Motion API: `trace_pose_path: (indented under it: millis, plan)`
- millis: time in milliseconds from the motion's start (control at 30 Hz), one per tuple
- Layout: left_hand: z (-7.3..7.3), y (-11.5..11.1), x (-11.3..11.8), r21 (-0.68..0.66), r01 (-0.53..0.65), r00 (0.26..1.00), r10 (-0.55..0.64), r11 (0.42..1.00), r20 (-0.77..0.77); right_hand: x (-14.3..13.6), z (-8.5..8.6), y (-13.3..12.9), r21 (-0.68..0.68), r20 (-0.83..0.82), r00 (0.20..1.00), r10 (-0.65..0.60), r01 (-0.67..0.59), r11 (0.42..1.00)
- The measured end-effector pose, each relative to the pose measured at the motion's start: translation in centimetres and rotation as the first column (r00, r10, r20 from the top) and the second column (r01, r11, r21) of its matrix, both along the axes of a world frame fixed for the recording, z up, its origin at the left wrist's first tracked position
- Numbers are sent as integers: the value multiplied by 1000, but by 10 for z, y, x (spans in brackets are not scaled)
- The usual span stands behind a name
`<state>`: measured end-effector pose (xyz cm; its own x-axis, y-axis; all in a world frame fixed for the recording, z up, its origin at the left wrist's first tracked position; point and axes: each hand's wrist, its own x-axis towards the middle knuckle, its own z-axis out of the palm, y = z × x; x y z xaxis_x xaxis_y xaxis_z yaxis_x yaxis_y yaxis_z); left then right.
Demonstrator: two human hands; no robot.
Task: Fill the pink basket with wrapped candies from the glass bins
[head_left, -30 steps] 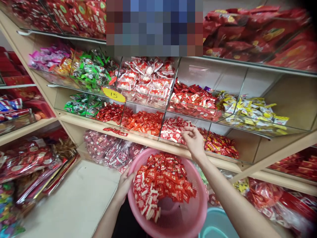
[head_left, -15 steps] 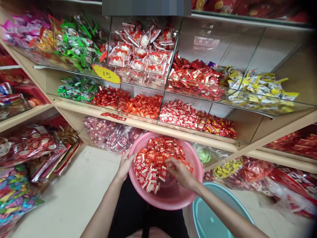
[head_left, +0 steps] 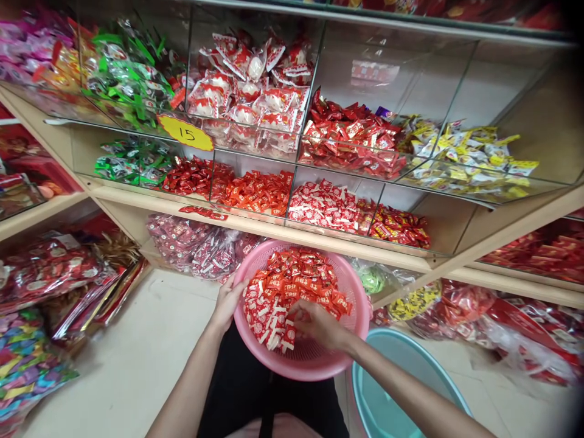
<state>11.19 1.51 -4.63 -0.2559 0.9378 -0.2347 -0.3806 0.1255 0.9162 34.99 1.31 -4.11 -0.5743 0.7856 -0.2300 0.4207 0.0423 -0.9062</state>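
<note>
A pink plastic colander basket (head_left: 340,365) is tilted over my lap. My left hand (head_left: 228,302) grips its left rim, thumb on the inner side. Orange-red wrapped candies (head_left: 301,277) fill the far part of the basket. Red-and-white wrapped candies (head_left: 262,313) lie along its left and near side. Inside the basket, my right hand (head_left: 317,323) has its fingers curled together at the edge of the red-and-white candies. Whatever is between those fingertips is hidden.
A teal tub (head_left: 392,389) stands on the floor to the right, under my right forearm. Ahead, a wooden shelf (head_left: 255,216) carries clear bins of wrapped candies, with a yellow "15" tag (head_left: 186,133). Bagged candies (head_left: 27,365) sit at left; more bags (head_left: 515,328) lie at right.
My right hand has moved left and slightly nearer within the basket, onto the red-and-white candies. My left hand keeps its hold on the rim. The whole view has shifted a little.
</note>
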Motion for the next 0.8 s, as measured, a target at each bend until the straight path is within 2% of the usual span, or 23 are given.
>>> trace_pose_path:
  millis: [200, 333, 500, 633, 800]
  plan:
    - [0, 0, 0, -6, -2, 1000, 2, 1000, -7, -9, 12, -7, 129, 116, 993, 20, -35, 991]
    - [0, -1, 0, 2, -2, 1000, 2, 1000, -8, -14, 13, -12, 146, 156, 988, 21, -44, 988]
    - [1, 0, 1, 1, -2, 1000, 2, 1000, -12, -14, 6, -13, 98, 135, 990, 41, -54, 994]
    - [0, 0, 1, -5, -4, 1000, 4, 1000, -21, -8, -4, -10, 59, 76, 997, 10, -15, 998]
    - [0, 0, 1, -20, -2, 999, 2, 1000, -34, -4, -13, -7, -167, 58, 998, -25, 34, 985]
